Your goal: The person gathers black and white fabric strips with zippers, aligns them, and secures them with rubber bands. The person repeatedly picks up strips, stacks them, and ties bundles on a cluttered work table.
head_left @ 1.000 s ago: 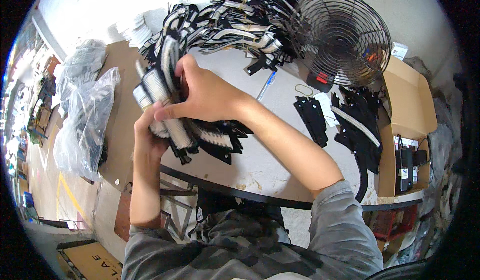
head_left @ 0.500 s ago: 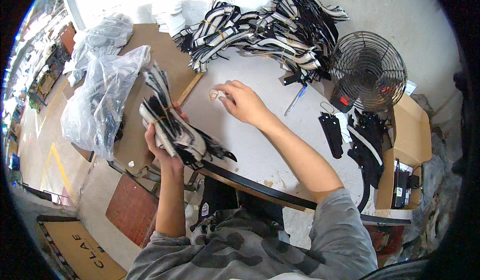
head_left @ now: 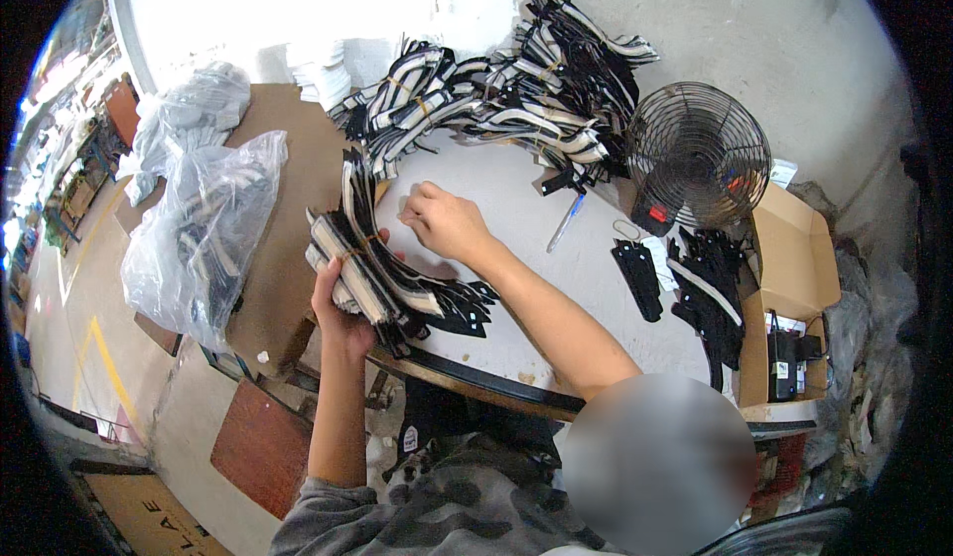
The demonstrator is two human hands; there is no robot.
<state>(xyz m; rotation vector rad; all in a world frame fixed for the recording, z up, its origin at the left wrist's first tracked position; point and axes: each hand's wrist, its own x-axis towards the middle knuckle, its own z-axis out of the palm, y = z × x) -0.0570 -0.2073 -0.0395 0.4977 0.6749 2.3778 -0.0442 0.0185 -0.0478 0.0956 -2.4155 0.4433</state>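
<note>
A thick bundle of black, white and grey fabric strips (head_left: 422,293) is gripped in my left hand (head_left: 340,320) over the table's near left edge. A thin yellowish rubber band (head_left: 369,248) circles the bundle's middle, and its strip ends fan out. To the right of the bundle, my right hand (head_left: 449,223) is low over the white tabletop (head_left: 516,288), its fingers drawn together. Whatever those fingertips hold, if anything, is too small or hidden to make out.
Banded strip bundles (head_left: 536,109) pile along the back. A black wire fan (head_left: 700,154) stands right, by an open cardboard box (head_left: 794,248). Nearer lie a blue pen (head_left: 566,222) and black strips (head_left: 635,278). Clear plastic bags (head_left: 204,238) rest on brown board (head_left: 288,189) at left.
The bundle in my left hand has turned more upright. My right fingers have drawn together, and the loose rubber bands seen by them on the tabletop no longer show. The whole view has shifted slightly.
</note>
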